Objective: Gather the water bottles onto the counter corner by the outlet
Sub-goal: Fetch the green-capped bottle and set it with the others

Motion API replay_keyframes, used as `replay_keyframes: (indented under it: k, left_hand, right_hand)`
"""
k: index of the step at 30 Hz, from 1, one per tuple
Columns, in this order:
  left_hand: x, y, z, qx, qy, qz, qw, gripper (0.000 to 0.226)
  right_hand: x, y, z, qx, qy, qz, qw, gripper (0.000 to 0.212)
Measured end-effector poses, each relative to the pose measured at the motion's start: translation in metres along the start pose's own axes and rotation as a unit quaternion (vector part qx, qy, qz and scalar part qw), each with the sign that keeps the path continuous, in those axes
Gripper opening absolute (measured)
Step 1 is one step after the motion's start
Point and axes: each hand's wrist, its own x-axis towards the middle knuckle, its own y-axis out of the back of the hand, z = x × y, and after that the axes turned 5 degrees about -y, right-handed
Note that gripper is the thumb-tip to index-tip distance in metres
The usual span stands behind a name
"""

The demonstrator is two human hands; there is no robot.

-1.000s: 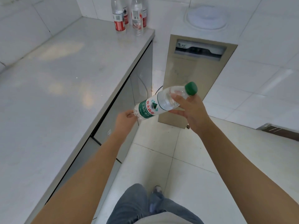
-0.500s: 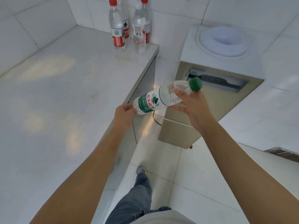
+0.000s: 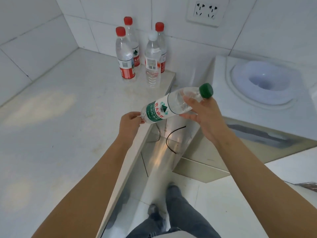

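So the white desk (image 3: 51, 134) takes up the whole left side. The left hand (image 3: 130, 121) reaches out over its front edge and pinches the bottom end of a green-capped bottle (image 3: 164, 109). That bottle is up in the air, lying almost sideways with the cap end tilted up to the right, right over the desk's edge near the corner.

Behind it, in the far corner of the desk against the tiled wall, four standing bottles (image 3: 152, 60) are bunched close together. Three have red caps and one in front has a white cap, and all are upright.

The right hand (image 3: 204, 115) grips the clear upper part of the green-capped bottle just below the cap, with its fingers wrapped round it.

The outlet (image 3: 206, 11) sits on the wall above and right of the corner. Further right there's a water dispenser (image 3: 257, 83), with a black cable (image 3: 171, 140) hanging in the gap between it and the desk.
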Motion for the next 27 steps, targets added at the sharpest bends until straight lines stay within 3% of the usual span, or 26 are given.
replay_keyframes:
  k: [14, 27]
  left_hand:
    - [0.101, -0.036, 0.024, 0.0, 0.019, 0.083, 0.996, 0.016]
    - [0.14, -0.007, 0.009, 0.026, 0.076, 0.113, 0.99, 0.029]
  right_hand:
    - [0.145, -0.003, -0.043, -0.063, -0.012, -0.077, 0.995, 0.047]
    - [0.196, -0.06, -0.037, -0.108, -0.042, -0.114, 0.987, 0.058]
